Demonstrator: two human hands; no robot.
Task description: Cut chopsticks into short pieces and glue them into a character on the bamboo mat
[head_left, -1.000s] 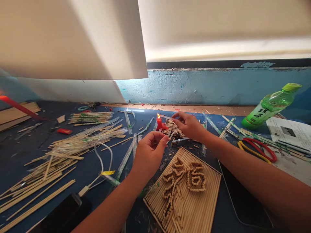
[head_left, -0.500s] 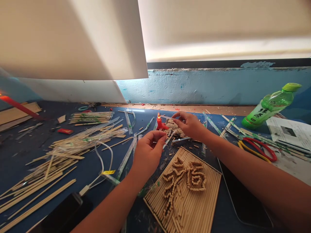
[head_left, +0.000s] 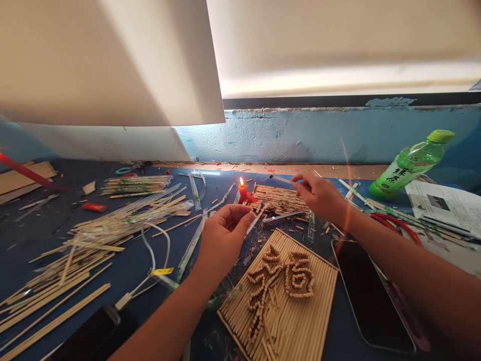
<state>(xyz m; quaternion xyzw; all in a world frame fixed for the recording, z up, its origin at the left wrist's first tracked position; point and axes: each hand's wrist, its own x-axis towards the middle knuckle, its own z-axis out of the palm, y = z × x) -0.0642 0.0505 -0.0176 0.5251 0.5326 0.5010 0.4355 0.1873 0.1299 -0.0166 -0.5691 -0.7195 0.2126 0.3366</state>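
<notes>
My left hand (head_left: 222, 236) hovers over the blue table (head_left: 180, 195), thumb and fingers curled into a pinch; what it grips is too small to make out. A short way beyond its fingertips burns a small red candle (head_left: 242, 191). My right hand (head_left: 319, 194) is to the right of the candle and pinches a thin wooden stick (head_left: 282, 179) whose dark tip points left toward the flame. Under it lies a small mat of sticks (head_left: 278, 198). Nearer to me lies a stick panel (head_left: 300, 326) with characters made of stick pieces.
Loose and wrapped sticks (head_left: 93, 235) cover the left side, with a white cable (head_left: 152, 253). A dark phone (head_left: 370, 296) lies right of the panel; a green bottle (head_left: 411, 164), red and yellow cords (head_left: 394, 225) and papers (head_left: 445, 205) sit farther right. A white board (head_left: 112, 65) leans at the back.
My right hand has drawn away from the candle flame to the right, carrying the stick. My left hand has barely moved. The view has shifted slightly.
</notes>
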